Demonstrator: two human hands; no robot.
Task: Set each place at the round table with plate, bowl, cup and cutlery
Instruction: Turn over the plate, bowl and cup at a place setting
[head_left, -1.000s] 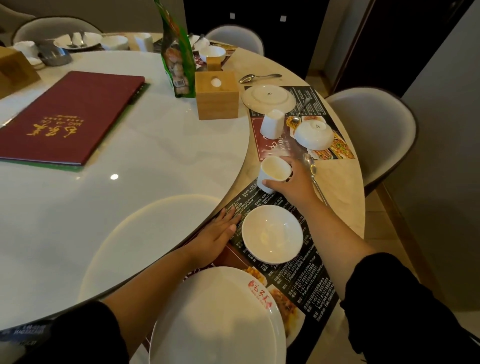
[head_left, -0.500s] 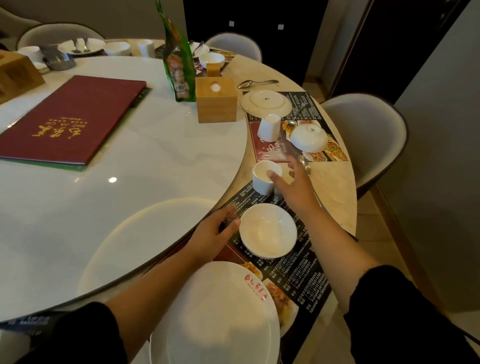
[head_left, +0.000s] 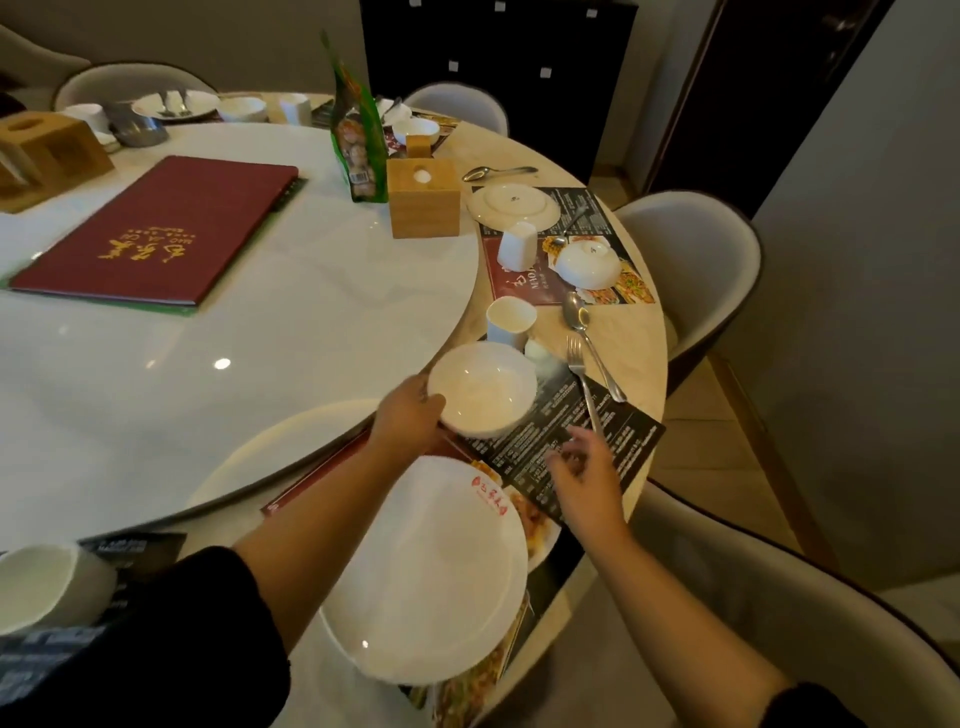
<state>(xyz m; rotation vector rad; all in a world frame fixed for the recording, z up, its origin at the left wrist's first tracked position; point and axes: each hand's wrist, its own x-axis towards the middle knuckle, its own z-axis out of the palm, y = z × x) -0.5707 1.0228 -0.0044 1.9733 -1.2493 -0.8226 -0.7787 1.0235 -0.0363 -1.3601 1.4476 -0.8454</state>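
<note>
My left hand (head_left: 410, 415) grips the near rim of a white bowl (head_left: 483, 387), which is tilted and raised over the dark placemat (head_left: 618, 436). A large white plate (head_left: 431, 571) with a red logo lies nearest me on the same mat. A white cup (head_left: 510, 321) stands upright just beyond the bowl. A spoon (head_left: 579, 317) and a fork (head_left: 584, 379) lie to the right of the cup and bowl. My right hand (head_left: 584, 475) hovers over the mat below the fork, fingers apart and empty.
The neighbouring place has a small plate (head_left: 514, 205), an upturned cup (head_left: 517, 245), an upturned bowl (head_left: 589, 264) and a spoon (head_left: 498, 171). On the turntable (head_left: 234, 322) lie a red menu (head_left: 161, 228), a wooden box (head_left: 423, 197) and a green bag (head_left: 356, 130). Chairs (head_left: 696, 270) ring the table.
My right hand let go of the cup and drew back toward me. My left hand moved from the table edge to the bowl and lifted it.
</note>
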